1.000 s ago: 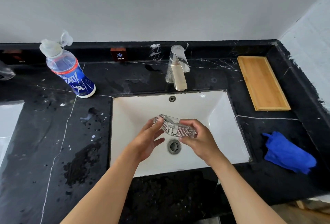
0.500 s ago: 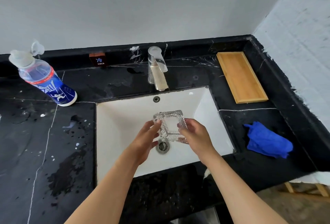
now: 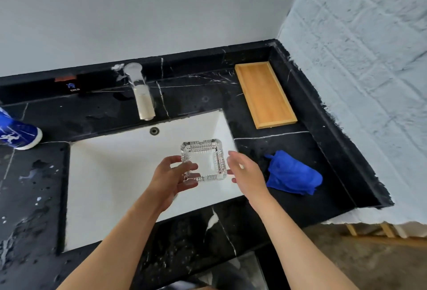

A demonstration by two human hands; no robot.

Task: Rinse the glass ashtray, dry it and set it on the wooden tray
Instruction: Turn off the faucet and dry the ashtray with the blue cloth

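The blue bottle [image 3: 17, 133] is cut off at the frame's left edge, far left of the sink [image 3: 111, 174], and the drain is hidden behind my hands. My left hand [image 3: 172, 177] grips the glass ashtray [image 3: 203, 160] by its near-left corner over the sink's right half, while my right hand [image 3: 245, 173] is loose, fingers spread beside its right edge, touching or not I can't tell. Since half a second ago it's let go and the ashtray has shifted toward the blue cloth [image 3: 292, 176], with the wooden tray [image 3: 264, 94] behind the sink's right corner
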